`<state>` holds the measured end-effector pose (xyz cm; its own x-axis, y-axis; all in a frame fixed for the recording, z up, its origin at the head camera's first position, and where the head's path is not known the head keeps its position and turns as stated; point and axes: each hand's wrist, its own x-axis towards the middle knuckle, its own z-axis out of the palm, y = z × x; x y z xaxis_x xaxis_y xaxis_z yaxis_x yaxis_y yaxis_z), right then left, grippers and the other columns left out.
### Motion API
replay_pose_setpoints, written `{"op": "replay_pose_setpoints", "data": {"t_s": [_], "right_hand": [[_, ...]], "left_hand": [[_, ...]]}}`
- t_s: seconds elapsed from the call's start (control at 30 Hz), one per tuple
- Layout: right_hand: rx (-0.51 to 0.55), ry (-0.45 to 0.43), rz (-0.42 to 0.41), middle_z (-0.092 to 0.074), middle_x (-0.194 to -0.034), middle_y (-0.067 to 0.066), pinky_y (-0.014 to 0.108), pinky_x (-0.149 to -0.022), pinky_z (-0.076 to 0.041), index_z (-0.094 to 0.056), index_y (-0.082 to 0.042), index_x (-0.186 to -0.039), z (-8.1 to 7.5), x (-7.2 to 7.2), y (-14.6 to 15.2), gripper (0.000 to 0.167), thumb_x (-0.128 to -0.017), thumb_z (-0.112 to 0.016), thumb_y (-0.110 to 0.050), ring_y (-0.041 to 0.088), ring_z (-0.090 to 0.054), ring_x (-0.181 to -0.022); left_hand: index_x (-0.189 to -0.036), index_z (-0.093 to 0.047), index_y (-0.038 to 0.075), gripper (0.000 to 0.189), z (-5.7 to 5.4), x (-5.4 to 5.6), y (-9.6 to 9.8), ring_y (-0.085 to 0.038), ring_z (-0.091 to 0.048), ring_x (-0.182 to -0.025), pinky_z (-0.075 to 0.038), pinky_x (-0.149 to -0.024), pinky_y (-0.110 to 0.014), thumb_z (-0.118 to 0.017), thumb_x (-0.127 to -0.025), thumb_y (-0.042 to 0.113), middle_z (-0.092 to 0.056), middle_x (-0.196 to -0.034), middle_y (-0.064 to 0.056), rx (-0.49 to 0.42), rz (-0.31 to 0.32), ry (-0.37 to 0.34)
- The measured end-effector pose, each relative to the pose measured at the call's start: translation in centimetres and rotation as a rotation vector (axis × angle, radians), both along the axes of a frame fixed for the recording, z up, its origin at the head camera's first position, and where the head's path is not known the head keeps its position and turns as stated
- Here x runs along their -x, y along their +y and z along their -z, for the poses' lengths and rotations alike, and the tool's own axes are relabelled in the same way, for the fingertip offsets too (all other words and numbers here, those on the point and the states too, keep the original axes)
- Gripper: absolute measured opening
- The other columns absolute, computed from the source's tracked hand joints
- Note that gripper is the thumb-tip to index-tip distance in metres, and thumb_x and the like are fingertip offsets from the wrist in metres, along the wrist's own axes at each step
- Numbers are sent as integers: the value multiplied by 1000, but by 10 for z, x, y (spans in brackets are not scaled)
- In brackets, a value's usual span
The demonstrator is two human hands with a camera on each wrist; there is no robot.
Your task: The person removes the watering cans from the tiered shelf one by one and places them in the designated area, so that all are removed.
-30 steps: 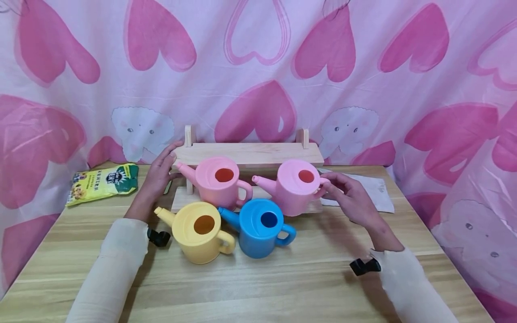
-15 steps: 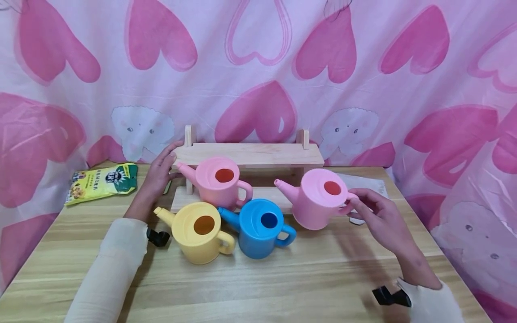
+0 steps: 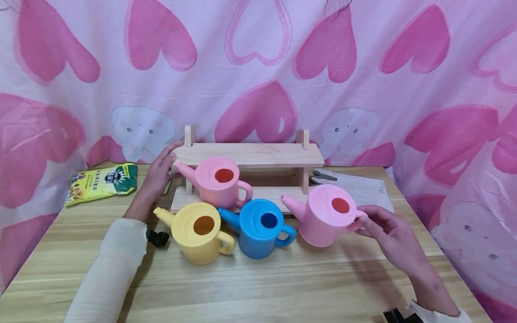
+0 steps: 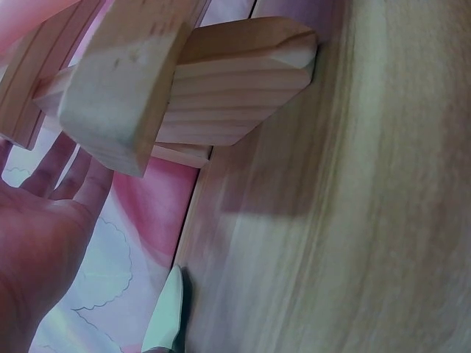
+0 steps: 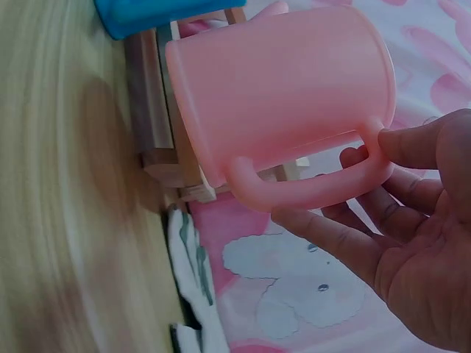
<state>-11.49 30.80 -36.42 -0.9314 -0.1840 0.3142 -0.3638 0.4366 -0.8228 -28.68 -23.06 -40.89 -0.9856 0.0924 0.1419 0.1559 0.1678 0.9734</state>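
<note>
A pink watering can (image 3: 327, 220) hangs just above the table at the right, spout to the left. My right hand (image 3: 397, 237) grips its handle (image 5: 309, 193) between thumb and curled fingers, as the right wrist view shows. My left hand (image 3: 156, 177) touches the left end of a small two-tier wooden shelf (image 3: 246, 154); its extended fingers (image 4: 55, 173) lie against the board's end in the left wrist view. A second pink watering can (image 3: 216, 188) stands on the lower tier. In front of the shelf stand a yellow watering can (image 3: 195, 244) and a blue watering can (image 3: 258, 242).
A yellow and green printed bag (image 3: 102, 183) lies at the back left of the wooden table (image 3: 258, 296). White and grey gloves (image 3: 359, 186) lie at the back right. Behind the table hangs a pink heart-patterned curtain (image 3: 258, 67). A pale green flat tip (image 4: 165, 309) shows beside the shelf.
My right hand has carried the pink watering can off the front of the lower tier, rightward and toward me, beside the blue one. The left hand has stayed at the shelf's end.
</note>
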Motion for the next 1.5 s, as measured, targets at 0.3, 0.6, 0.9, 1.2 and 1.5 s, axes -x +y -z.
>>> {"op": "replay_pose_setpoints", "data": {"t_s": [0.3,0.6,0.9,1.2,1.5], "right_hand": [[38,-22,-4,-71,-105,16,38,-77,-61,-63,9,-127,6,-5,-4,25,-103,-56,6,25,-74,-90],[59,-61,-6,-70,-106,18,39,-77,-61,-63,10,-126,13,-8,-5,24,-103,-57,5,25,-74,-89],[142,-151,-55,-65,-110,28,46,-80,-59,-63,7,-127,23,-4,-17,24,-105,-57,-1,34,-73,-91],[152,-242,-55,-64,-113,26,47,-82,-59,-62,6,-125,30,-2,-22,23,-105,-59,-7,40,-72,-93],[173,-308,-107,-63,-118,21,50,-86,-57,-59,6,-126,37,-2,-23,23,-106,-56,-7,44,-71,-97]], "left_hand": [[-162,-34,28,58,-1,-1,1,-34,-34,-144,-37,-111,-65,-37,-110,52,-25,-168,1,4,0,-7],[-162,-34,29,57,-1,-1,-1,-35,-34,-145,-37,-109,-66,-36,-110,51,-25,-168,1,5,-1,0],[-162,-34,29,57,0,-1,0,-33,-35,-145,-38,-110,-64,-37,-110,52,-26,-168,3,5,-9,-6],[-162,-34,30,57,0,-2,0,-35,-34,-145,-36,-110,-66,-37,-109,52,-26,-168,1,0,-4,-4],[-162,-35,29,58,-1,-2,0,-36,-34,-145,-36,-110,-67,-38,-109,53,-27,-168,-1,7,-6,-4]]}}
